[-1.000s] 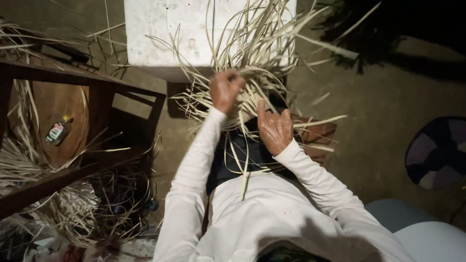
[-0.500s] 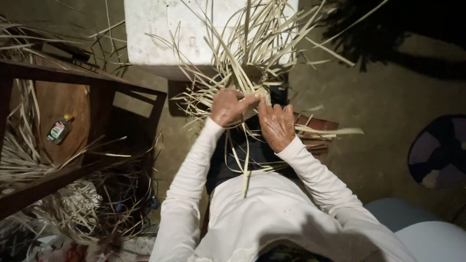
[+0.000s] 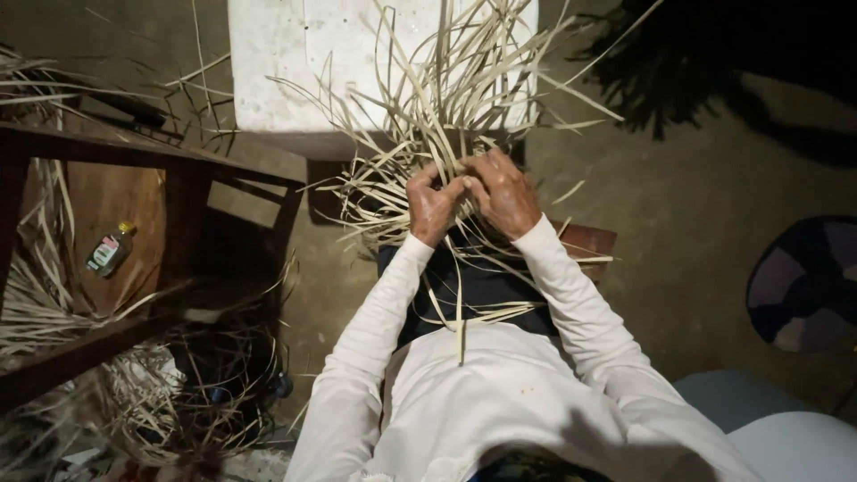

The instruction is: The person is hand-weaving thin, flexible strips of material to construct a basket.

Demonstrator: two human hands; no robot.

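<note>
Head view shows the left hand [image 3: 431, 207] and right hand [image 3: 503, 192] side by side, fingers curled and pinching pale straw strips [image 3: 446, 107] that fan out beyond the fingertips toward the near edge of a white block [image 3: 295, 71].

Dim scene lit from above the head; white block [image 3: 295, 62] glares, corners fall dark, strong shadow upper right, edges soft.
</note>
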